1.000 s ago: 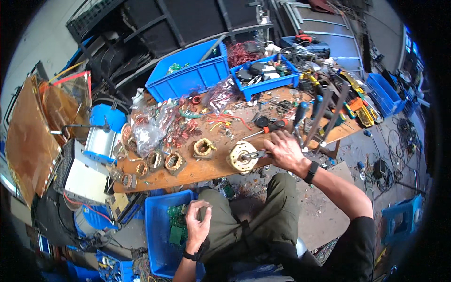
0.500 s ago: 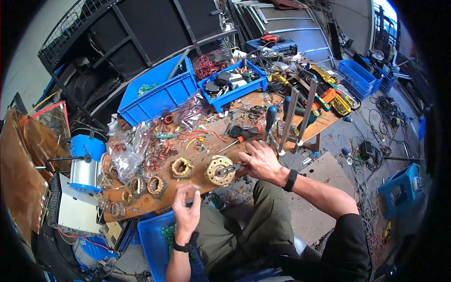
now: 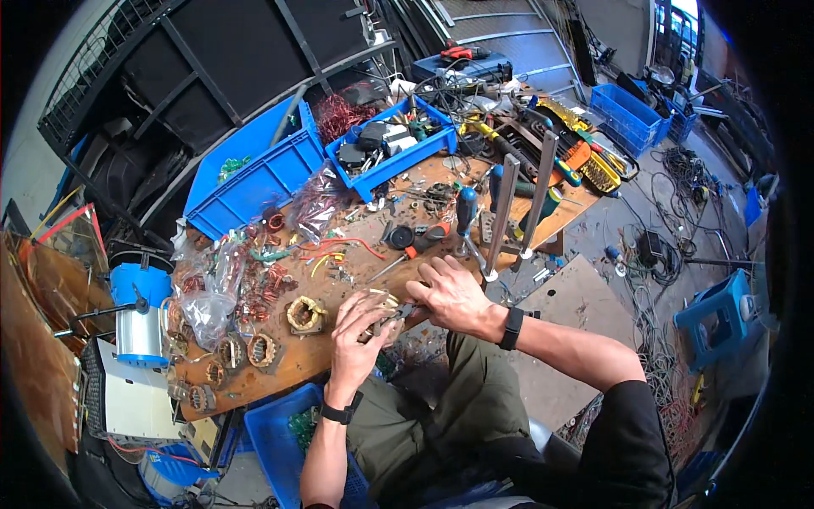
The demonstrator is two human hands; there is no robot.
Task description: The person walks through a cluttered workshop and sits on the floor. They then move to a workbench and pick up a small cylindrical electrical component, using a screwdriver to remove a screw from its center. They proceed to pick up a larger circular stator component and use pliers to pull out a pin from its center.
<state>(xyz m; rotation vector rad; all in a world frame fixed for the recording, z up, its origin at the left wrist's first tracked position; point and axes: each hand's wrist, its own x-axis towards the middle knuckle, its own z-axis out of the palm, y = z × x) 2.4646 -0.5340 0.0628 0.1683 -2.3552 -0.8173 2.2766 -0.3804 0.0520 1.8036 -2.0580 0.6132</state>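
At the front edge of the wooden bench (image 3: 339, 360), my left hand (image 3: 352, 329) closes around a cream-coloured round motor part (image 3: 391, 299), covering most of it. My right hand (image 3: 455, 295) is closed on dark pliers (image 3: 409, 312), whose jaws reach to the middle of that part. Left of my hands sits a motor stator core (image 3: 305, 315) with a cream rim. More stator cores (image 3: 264, 349) stand further left along the front edge. Behind my right hand lies a screwdriver (image 3: 420, 244) with a red and black handle.
Two upright metal bars (image 3: 502, 212) rise right of my hands, beside a blue-handled tool (image 3: 465, 212). Copper wire scraps (image 3: 270, 288) cover the left of the bench. Blue crates (image 3: 263, 182) stand behind. Hand tools (image 3: 577, 153) fill the far right corner. A blue crate (image 3: 275, 433) sits below the bench.
My left hand has moved up and right from open air onto the round motor part and taken hold of it. My right hand keeps the pliers there. The view has shifted slightly.
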